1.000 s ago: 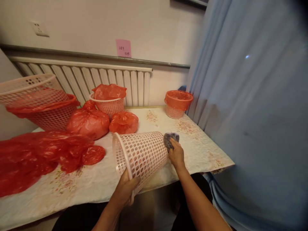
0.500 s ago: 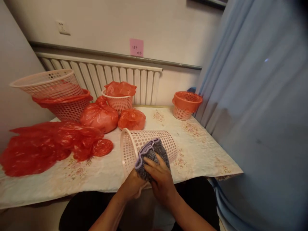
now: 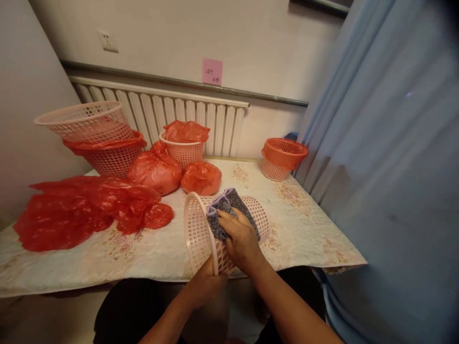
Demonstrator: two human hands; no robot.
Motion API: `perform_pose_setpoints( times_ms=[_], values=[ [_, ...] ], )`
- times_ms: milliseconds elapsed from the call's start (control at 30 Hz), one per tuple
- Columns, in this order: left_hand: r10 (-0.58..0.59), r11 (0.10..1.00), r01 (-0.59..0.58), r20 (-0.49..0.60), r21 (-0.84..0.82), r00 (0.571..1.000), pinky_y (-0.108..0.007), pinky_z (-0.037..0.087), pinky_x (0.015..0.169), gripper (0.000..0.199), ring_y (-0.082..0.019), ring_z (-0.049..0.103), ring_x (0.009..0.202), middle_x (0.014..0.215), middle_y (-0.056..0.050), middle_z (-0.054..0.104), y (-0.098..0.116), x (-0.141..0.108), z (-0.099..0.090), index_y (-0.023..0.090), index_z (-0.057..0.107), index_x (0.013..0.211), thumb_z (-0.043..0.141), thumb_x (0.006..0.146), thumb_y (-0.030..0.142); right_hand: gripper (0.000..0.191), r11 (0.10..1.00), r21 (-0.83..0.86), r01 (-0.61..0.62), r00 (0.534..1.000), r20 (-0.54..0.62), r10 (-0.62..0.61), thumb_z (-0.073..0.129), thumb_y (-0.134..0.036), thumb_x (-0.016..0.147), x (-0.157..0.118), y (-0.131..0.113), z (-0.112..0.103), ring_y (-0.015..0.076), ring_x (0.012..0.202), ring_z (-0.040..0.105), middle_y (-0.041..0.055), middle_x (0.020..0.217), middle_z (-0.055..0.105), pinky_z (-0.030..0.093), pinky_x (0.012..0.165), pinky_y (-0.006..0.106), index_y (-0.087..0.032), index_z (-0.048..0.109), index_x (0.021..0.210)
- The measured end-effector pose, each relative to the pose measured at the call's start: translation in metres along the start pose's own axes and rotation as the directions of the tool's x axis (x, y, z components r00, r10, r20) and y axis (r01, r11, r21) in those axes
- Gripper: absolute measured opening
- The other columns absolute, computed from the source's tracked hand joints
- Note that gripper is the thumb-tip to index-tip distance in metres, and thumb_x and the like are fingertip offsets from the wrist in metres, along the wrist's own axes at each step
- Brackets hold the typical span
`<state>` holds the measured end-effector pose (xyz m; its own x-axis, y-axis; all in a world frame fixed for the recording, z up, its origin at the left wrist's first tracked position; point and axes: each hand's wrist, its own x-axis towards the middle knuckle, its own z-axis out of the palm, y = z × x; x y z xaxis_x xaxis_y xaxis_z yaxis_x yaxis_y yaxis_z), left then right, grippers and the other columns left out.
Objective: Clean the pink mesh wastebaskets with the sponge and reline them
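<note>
A pale pink plastic mesh basket (image 3: 198, 229) lies on its side at the table's front edge, its mouth turned to the left. My left hand (image 3: 208, 284) grips the basket's rim at the near lower side, with the thumb inside the mouth and the other fingers hidden beneath. On the basket's upper side my right hand (image 3: 242, 236) presses a dark grey cloth (image 3: 229, 203) with a purple edge, fingers bent over it.
Crumpled red plastic bags (image 3: 82, 205) cover the table's left. Behind them stand stacked baskets (image 3: 107, 157), knotted red bags (image 3: 156, 172) and a lined basket (image 3: 184, 150). Another lined basket (image 3: 281, 160) stands back right, beside a blue curtain (image 3: 376, 167). A flowered cloth covers the table (image 3: 304, 224).
My right hand and the grey cloth have moved up along the basket's side, away from my left hand. The basket's mouth has tipped slightly, and the whole view has shifted a little.
</note>
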<state>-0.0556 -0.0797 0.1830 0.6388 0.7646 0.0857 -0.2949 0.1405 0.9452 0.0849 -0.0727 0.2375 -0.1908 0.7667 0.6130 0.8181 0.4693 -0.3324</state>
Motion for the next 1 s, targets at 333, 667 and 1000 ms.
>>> perform_pose_setpoints(
  times_ms=[333, 667, 1000],
  values=[
    [-0.104, 0.965, 0.080, -0.083, -0.250, 0.991, -0.042, 0.047, 0.092, 0.080, -0.031, 0.060, 0.111, 0.116, -0.010, 0.067, 0.013, 0.018, 0.004, 0.023, 0.042, 0.137, 0.070, 0.063, 0.008, 0.065, 1.000, -0.028, -0.001, 0.999, -0.039, 0.000, 0.041, -0.001, 0.061, -0.022, -0.006, -0.002, 0.0249, 0.131, 0.040, 0.0002, 0.136, 0.053, 0.030, 0.112, 0.048, -0.020, 0.058, 0.121],
    [-0.114, 0.968, 0.079, -0.141, -0.236, 0.983, -0.046, 0.032, 0.110, 0.075, -0.032, 0.053, 0.122, 0.117, -0.009, 0.068, 0.012, 0.014, 0.009, 0.019, 0.051, 0.130, 0.067, 0.058, 0.009, 0.057, 0.939, -0.099, -0.329, 0.919, -0.261, 0.294, 0.041, -0.002, 0.062, -0.051, 0.123, -0.006, 0.0238, 0.120, 0.054, 0.0111, 0.125, 0.061, 0.035, 0.110, 0.048, -0.013, 0.064, 0.113],
    [-0.101, 0.973, 0.073, -0.116, -0.218, 0.988, -0.045, 0.037, 0.105, 0.068, -0.033, 0.056, 0.117, 0.114, -0.010, 0.069, 0.013, 0.015, 0.009, 0.017, 0.058, 0.122, 0.071, 0.056, 0.010, 0.062, 0.997, 0.065, -0.036, 0.981, -0.189, 0.048, 0.041, 0.000, 0.063, -0.073, 0.040, 0.004, 0.0223, 0.128, 0.046, 0.0085, 0.133, 0.056, 0.028, 0.112, 0.054, -0.019, 0.056, 0.120]
  ],
)
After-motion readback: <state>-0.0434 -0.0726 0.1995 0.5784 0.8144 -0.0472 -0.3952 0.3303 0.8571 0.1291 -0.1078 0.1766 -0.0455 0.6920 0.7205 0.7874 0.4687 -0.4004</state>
